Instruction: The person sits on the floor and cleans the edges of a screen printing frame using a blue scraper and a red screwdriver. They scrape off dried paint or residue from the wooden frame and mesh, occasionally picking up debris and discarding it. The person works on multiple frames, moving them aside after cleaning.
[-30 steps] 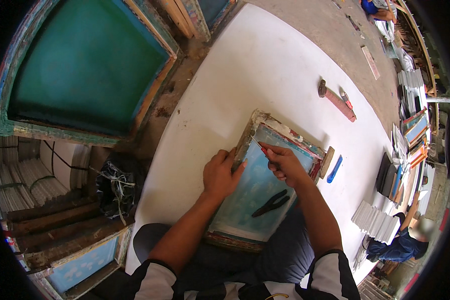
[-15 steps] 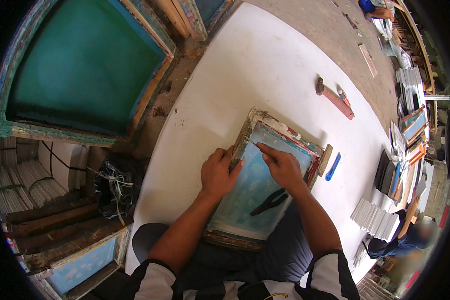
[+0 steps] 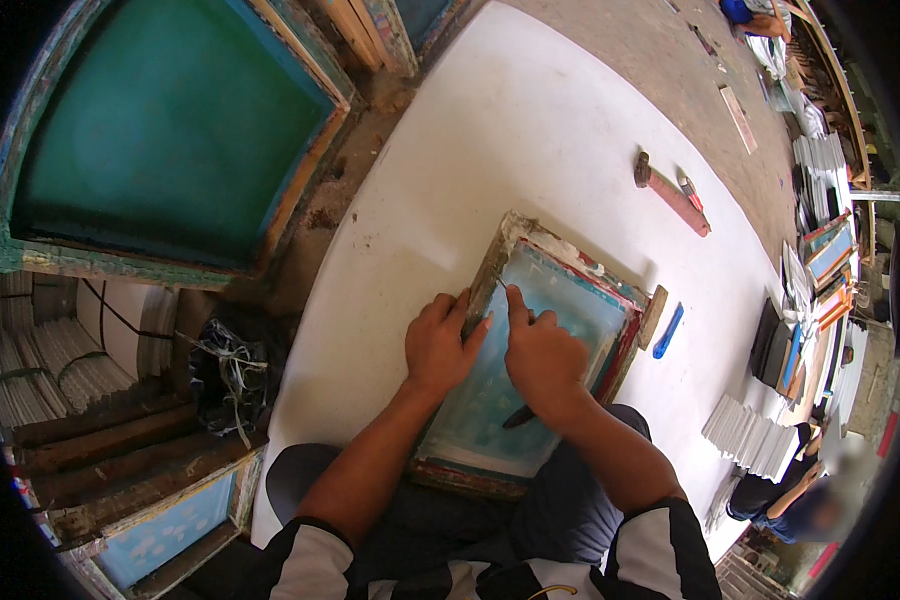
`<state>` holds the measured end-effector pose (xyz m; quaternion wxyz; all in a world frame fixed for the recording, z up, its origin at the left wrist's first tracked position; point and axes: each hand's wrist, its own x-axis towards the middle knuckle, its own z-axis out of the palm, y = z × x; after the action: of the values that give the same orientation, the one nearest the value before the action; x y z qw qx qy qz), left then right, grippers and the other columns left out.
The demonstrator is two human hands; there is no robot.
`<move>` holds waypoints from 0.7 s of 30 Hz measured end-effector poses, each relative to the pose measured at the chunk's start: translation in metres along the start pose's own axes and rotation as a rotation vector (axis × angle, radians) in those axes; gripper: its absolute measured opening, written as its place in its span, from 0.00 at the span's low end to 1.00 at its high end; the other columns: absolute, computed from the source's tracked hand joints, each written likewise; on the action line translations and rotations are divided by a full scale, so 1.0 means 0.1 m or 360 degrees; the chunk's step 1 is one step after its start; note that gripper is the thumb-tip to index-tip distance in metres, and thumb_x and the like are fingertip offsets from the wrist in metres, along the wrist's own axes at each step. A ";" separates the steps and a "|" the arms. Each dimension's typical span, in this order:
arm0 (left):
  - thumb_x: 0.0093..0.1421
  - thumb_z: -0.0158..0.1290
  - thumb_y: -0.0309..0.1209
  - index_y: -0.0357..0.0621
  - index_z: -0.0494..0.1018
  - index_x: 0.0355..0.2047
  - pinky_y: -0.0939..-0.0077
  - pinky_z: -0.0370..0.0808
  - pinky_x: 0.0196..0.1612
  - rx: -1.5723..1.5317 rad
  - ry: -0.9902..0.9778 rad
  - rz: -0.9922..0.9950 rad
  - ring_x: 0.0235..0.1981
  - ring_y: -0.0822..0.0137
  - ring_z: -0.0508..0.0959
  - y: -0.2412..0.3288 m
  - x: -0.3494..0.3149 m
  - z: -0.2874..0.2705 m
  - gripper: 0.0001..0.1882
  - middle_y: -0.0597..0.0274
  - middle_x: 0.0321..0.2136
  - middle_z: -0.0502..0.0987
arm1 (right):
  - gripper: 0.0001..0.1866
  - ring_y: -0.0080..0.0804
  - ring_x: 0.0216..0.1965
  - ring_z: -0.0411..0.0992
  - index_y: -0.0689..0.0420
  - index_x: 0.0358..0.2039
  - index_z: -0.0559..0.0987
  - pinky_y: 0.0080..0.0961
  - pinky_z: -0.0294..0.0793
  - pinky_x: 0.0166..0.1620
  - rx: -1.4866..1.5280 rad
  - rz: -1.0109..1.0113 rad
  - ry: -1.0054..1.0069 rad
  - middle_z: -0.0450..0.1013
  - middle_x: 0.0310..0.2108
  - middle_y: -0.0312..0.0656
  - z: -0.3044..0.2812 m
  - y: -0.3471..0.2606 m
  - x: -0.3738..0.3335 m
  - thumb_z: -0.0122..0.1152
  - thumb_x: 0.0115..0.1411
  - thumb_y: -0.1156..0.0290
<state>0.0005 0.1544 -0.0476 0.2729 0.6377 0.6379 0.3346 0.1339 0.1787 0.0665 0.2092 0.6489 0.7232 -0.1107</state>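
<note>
A small wooden screen-printing frame [image 3: 460,480] with pale blue mesh [image 3: 480,410] lies tilted over my lap and the white board. My left hand [image 3: 438,345] grips its left rail, thumb over the inner edge and fingers outside. My right hand [image 3: 545,355] is curled above the mesh, its index finger stretched to the inner side of that rail. A thin tip shows just past this finger; the rest of what the hand holds is hidden. Dark-handled pliers [image 3: 518,417] lie on the mesh, mostly covered by my right hand and wrist.
On the white board [image 3: 450,150] lie a hammer [image 3: 675,200], a red-and-white cutter [image 3: 690,192] and a blue cutter [image 3: 668,331]. A big green screen frame [image 3: 180,140] stands at left, above bundled sheets [image 3: 50,360]. Another person [image 3: 790,500] sits at the far right.
My right hand has turned over and shifted slightly left and down, now covering most of the pliers. The thin rod seen earlier is mostly hidden. My left hand has hardly moved.
</note>
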 end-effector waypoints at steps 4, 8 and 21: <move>0.62 0.63 0.43 0.42 0.80 0.51 0.59 0.77 0.34 -0.0007 0.0011 0.0000 0.31 0.54 0.80 0.00 0.00 -0.03 0.23 0.55 0.32 0.76 | 0.32 0.55 0.30 0.81 0.43 0.71 0.66 0.54 0.81 0.33 0.0231 0.0003 -0.0029 0.77 0.34 0.54 0.08 0.04 0.05 0.54 0.65 0.68; 0.62 0.63 0.44 0.43 0.80 0.51 0.58 0.77 0.35 0.0016 -0.0017 -0.0010 0.32 0.53 0.80 0.01 -0.01 -0.03 0.23 0.55 0.32 0.75 | 0.29 0.55 0.30 0.81 0.40 0.69 0.69 0.53 0.80 0.33 0.0215 0.0048 0.0125 0.78 0.31 0.53 0.21 0.04 0.00 0.55 0.67 0.66; 0.62 0.62 0.42 0.35 0.79 0.52 0.59 0.77 0.36 -0.0038 -0.0038 -0.0020 0.33 0.53 0.79 0.01 0.00 -0.06 0.25 0.55 0.33 0.75 | 0.31 0.57 0.29 0.80 0.38 0.70 0.67 0.53 0.80 0.32 0.0333 -0.0004 0.0138 0.78 0.32 0.55 0.32 0.12 0.05 0.54 0.67 0.66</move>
<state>-0.0032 0.1536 -0.0429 0.2903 0.6344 0.6344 0.3328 0.1508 0.1709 0.0377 0.1086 0.6704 0.7169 -0.1578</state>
